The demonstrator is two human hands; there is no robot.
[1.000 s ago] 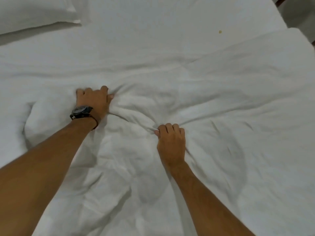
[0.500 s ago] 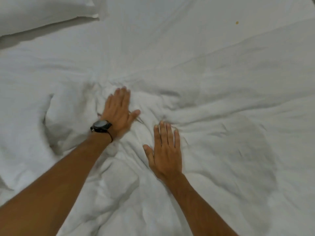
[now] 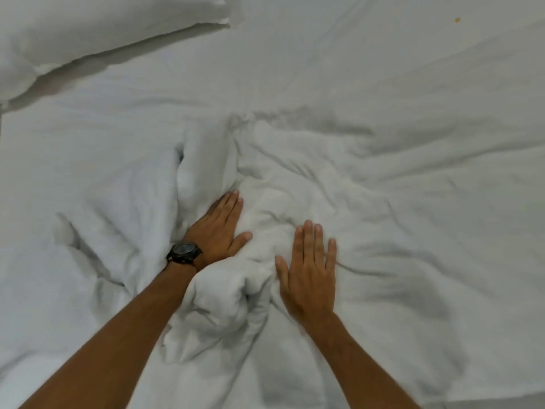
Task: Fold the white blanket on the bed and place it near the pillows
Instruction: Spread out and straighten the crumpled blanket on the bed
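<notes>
The white blanket [image 3: 383, 202] lies rumpled across the bed and fills most of the view, with a bunched ridge of cloth between my hands. My left hand [image 3: 218, 228], with a black watch on the wrist, rests flat on the blanket, fingers straight and pointing away from me. My right hand [image 3: 308, 270] lies flat, palm down, on the blanket just right of that ridge, fingers slightly spread. Neither hand grips cloth. A white pillow [image 3: 88, 28] lies at the top left, well beyond both hands.
The white bed sheet [image 3: 324, 54] stretches flat between the blanket and the pillow. A small yellowish speck [image 3: 457, 20] sits on the sheet at the top right. The bed's edges are out of view.
A second ago both hands were fisted on the blanket; they have let go and now lie flat. The cloth has bunched up between them, and the view has moved closer to the pillow.
</notes>
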